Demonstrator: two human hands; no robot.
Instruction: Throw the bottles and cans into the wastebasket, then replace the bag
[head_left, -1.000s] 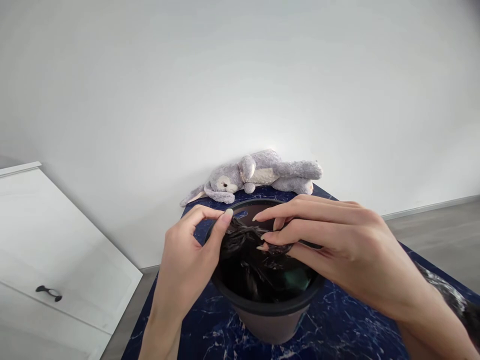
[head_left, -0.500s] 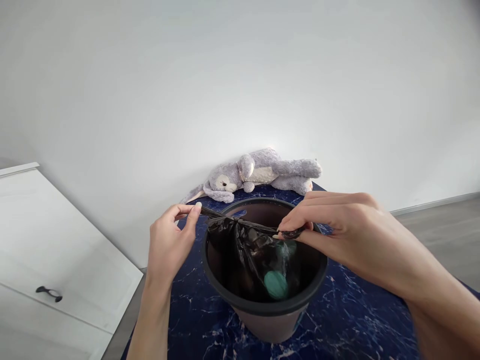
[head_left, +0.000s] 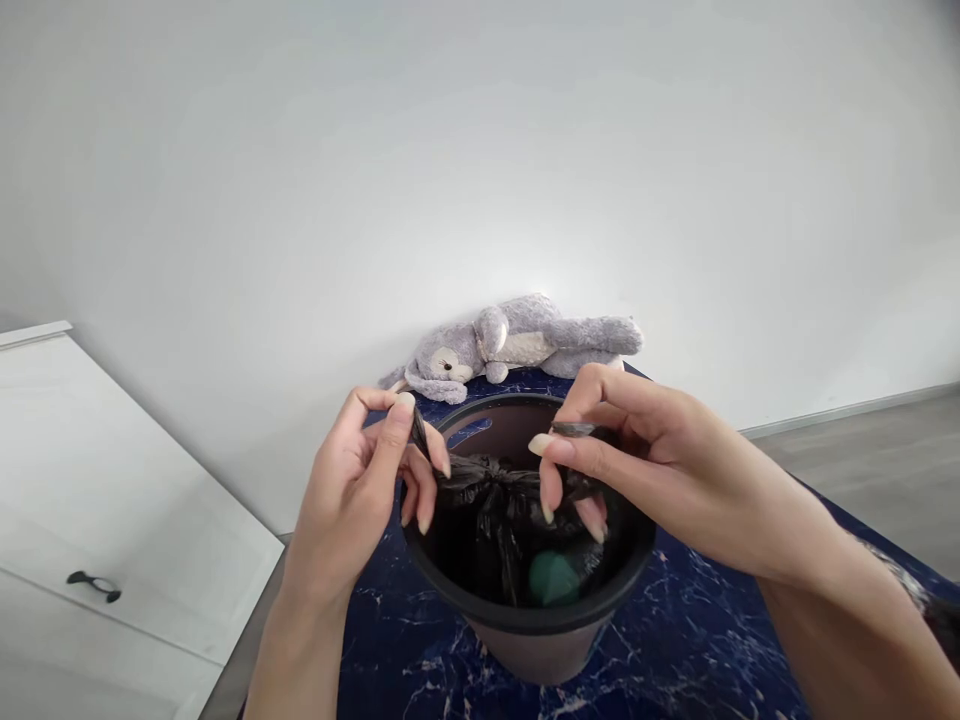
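A black bag (head_left: 499, 492) is bunched inside the bin (head_left: 536, 650), where a green thing (head_left: 553, 578) is seen near the front. One bag end is pinched in the fingers of the left hand (head_left: 360, 490) at the bin's left, and another by the right hand (head_left: 667, 465) at its right. A toy bunny (head_left: 517, 347) is laid behind the bin.

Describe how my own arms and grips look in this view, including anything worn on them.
The left grip and right grip are ungloved, with slender fingers and longish, tapered nails that reach past the fingertips. The left forearm and right forearm are bare as far as they show. I see no sleeve, ring, watch, bracelet or marking.
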